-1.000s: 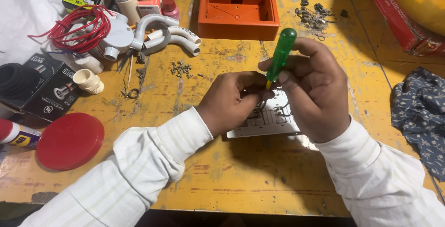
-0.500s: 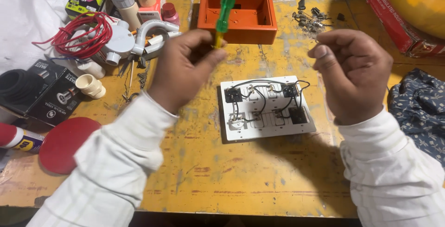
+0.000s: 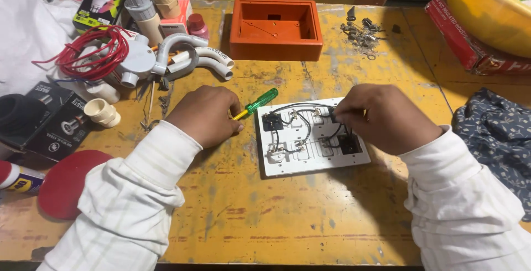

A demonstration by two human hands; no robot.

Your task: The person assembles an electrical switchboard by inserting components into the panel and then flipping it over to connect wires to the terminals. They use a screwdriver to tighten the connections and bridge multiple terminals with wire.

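Left hand: the left hand [image 3: 206,115] lies knuckles-up on the table, fingers curled round a green-handled screwdriver [image 3: 255,104] whose handle pokes out toward the plate.
Right hand: the right hand [image 3: 387,117] rests on the far right part of the white switch plate [image 3: 310,140], fingertips pinched at a black wire near its top edge; I cannot tell whether it truly grips the wire.
Switch plate: flat, white plastic, ribbed on its back, lying mid-table between the two hands, with black modules and looping wires on it.
Table: the yellow table [image 3: 276,215] is worn, paint scuffed and stained.
Behind: an orange plastic box [image 3: 275,28], open and hollow, stands just beyond the plate; a scatter of small metal screws [image 3: 359,30] lies to its right.
Left clutter: grey curved pipe bends [image 3: 193,58], a coil of red wire [image 3: 91,52], a flat red disc [image 3: 66,182].
Right edge: dark patterned cloth [image 3: 495,138].
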